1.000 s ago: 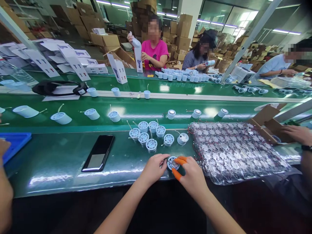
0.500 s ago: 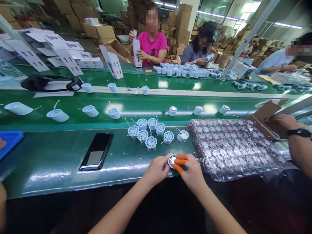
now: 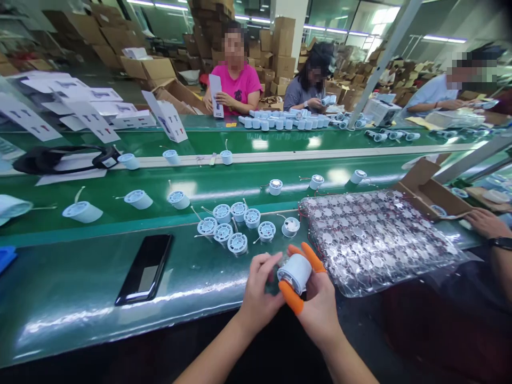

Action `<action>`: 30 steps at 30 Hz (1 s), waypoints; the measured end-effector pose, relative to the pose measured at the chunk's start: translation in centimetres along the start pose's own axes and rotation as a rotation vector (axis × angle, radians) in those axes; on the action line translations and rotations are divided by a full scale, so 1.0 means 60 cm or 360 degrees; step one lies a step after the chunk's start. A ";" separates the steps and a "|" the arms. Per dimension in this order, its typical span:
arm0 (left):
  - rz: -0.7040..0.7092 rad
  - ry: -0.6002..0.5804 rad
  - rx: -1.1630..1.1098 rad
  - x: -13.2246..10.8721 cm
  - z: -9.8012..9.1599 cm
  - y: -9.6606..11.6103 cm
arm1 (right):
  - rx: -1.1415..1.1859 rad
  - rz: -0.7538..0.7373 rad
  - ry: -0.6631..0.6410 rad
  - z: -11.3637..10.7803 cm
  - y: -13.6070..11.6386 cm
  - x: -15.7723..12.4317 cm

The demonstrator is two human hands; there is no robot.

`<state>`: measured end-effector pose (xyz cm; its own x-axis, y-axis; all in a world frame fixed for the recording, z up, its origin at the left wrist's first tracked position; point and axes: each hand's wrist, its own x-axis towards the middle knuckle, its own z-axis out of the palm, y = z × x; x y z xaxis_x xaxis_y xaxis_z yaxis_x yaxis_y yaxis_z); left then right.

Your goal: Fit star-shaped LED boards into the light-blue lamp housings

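Note:
A light-blue round housing (image 3: 298,271) is tilted on its side above the front edge of the green table. My right hand (image 3: 316,290), with orange covers on its fingertips, grips it between thumb and fingers. Close on the left side of the housing is my left hand (image 3: 262,288), its fingers apart and slightly blurred; whether they touch the housing is unclear. Just beyond my hands stands a white-topped housing (image 3: 290,227), beside a cluster of several blue housings (image 3: 223,232) with short wires.
A black phone (image 3: 146,269) lies at the left. On the right is a plastic-wrapped sheet of metallic parts (image 3: 372,240), near an open cardboard box (image 3: 430,189) and another person's hand (image 3: 486,223). Housings stand on the green belt (image 3: 224,184); people sit beyond.
The housing has been lifted and turned so its side shows. My left hand's fingers have come away from their pinch. The other person's hand has moved down from the box flap.

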<state>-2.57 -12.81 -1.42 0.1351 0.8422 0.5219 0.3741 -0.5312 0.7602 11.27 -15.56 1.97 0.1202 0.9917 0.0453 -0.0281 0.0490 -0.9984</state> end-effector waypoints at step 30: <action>0.0299 -0.1311 0.1220 0.320 -0.031 -0.080 | -0.2211 -0.0181 -0.0048 -0.385 0.010 0.227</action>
<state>-3.45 5.75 5.68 0.7034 0.7104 -0.0255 0.7081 -0.6971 0.1128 35.82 -4.76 1.23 0.0336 0.9933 0.1106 0.9789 -0.0103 -0.2043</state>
